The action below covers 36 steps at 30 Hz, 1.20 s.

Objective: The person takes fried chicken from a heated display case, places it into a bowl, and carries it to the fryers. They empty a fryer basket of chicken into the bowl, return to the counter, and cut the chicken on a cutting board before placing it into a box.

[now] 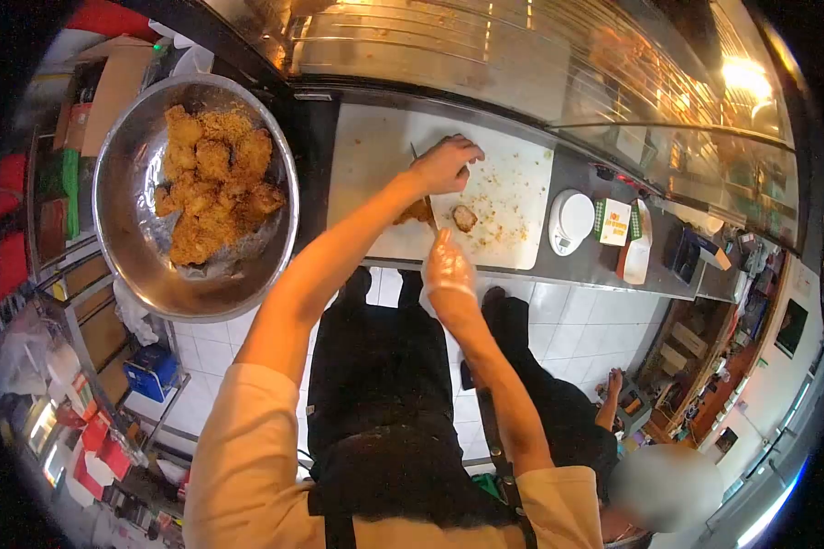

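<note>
My right hand (450,267), in a clear glove, is closed around the handle of a knife at the front of the white cutting board (366,174). The thin blade (433,216) points away from me, over a brown fried piece (417,211). My left hand (447,165) lies across the blade farther up, its fingers stretched to the right and holding nothing. Just right of the blade is a small cut piece (464,218) with a pale face. Crumbs are scattered over the board's right half. Part of the blade is hidden under my left hand.
A large metal bowl (124,197) of fried pieces stands at the left. Right of the board are a round white scale (572,220), a printed box (612,222) and a paper tray (636,247). A glass display case (485,55) runs behind. Another person (568,430) is at the lower right.
</note>
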### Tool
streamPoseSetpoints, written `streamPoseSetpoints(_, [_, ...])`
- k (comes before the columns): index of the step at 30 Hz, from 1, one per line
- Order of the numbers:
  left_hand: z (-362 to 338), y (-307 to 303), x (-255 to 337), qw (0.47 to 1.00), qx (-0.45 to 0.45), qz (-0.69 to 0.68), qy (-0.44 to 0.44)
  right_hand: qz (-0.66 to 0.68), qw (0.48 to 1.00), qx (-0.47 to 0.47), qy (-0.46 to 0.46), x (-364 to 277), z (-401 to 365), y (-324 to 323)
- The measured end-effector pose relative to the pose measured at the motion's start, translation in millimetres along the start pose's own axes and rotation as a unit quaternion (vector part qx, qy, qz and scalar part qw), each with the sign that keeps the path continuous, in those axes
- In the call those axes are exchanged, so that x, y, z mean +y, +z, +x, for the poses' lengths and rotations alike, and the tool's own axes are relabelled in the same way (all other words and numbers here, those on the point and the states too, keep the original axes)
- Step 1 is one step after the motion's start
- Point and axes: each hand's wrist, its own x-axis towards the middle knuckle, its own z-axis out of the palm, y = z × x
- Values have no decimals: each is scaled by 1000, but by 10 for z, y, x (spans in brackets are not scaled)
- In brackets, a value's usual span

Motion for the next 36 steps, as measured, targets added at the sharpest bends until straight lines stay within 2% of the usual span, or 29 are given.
streamPoseSetpoints(2, [-75, 52, -41, 997, -17, 64, 24, -23, 1000, 15, 1, 132, 37, 398])
streamPoseSetpoints(4, [-115, 28, 26, 997, -11, 72, 29, -19, 998, 53, -19, 222, 98, 639])
streamPoseSetpoints(5, [-116, 0, 88, 997, -8, 76, 32, -25, 1000, 15, -9, 279, 163, 660])
streamPoseSetpoints(7, [-96, 90, -33, 998, -17, 62, 8, -32, 997, -62, 20, 159, 208, 284])
streamPoseSetpoints(8, [-37, 52, -84, 998, -14, 64, -5, 94, 983, -119, 107, 165, 287, 123])
streamPoseSetpoints(10, [72, -34, -165, 1000, -1, 24, -6, 71, 994, -75, 45, -75, 192, -268])
streamPoseSetpoints(13, [76, -223, -59, 991, -31, -86, -97, 48, 997, -61, 0, -177, 151, -426])
streamPoseSetpoints(14, [30, -225, -58, 991, -48, -83, -91, 34, 998, -49, -8, -214, 119, -340])
streamPoseSetpoints(19, [-202, -63, -206, 999, -1, 23, 34, 19, 1000, 22, 2, -154, 90, 595])
streamPoseSetpoints(20, [-213, -67, -210, 998, 12, 43, 47, -4, 1000, 19, -10, -104, 107, 650])
streamPoseSetpoints(21, [-239, -83, -218, 996, 25, 64, 59, 2, 997, 39, -59, -67, 194, 602])
streamPoseSetpoints(22, [-256, -132, -205, 997, 59, 24, 34, 11, 994, 50, -94, -30, 133, 484])
streamPoseSetpoints(23, [-241, -210, -190, 997, 68, 33, 21, 13, 997, 13, -75, -74, 196, 359])
streamPoseSetpoints(25, [-89, -277, -326, 999, 42, -12, 13, 24, 998, -26, -60, -255, 263, 49])
streamPoseSetpoints(27, [-62, -351, -256, 996, 2, -52, -73, 43, 996, -36, -64, -357, 279, -98])
streamPoseSetpoints(28, [-67, -411, -196, 990, -16, -71, -117, 47, 997, -63, -21, -491, 225, -217])
streamPoseSetpoints(31, [-189, -393, -247, 1000, 19, -10, -11, 96, 995, 31, -26, -388, 126, 430])
streamPoseSetpoints(32, [-250, -409, -259, 999, -18, 38, -10, 128, 990, 50, -31, -376, 76, 528])
streamPoseSetpoints(35, [-262, -364, -136, 994, 63, 87, 21, 45, 999, -17, -18, -310, 323, 548])
streamPoseSetpoints(36, [-244, -371, -116, 995, 55, 85, -11, 17, 999, -43, -7, -246, 245, 545])
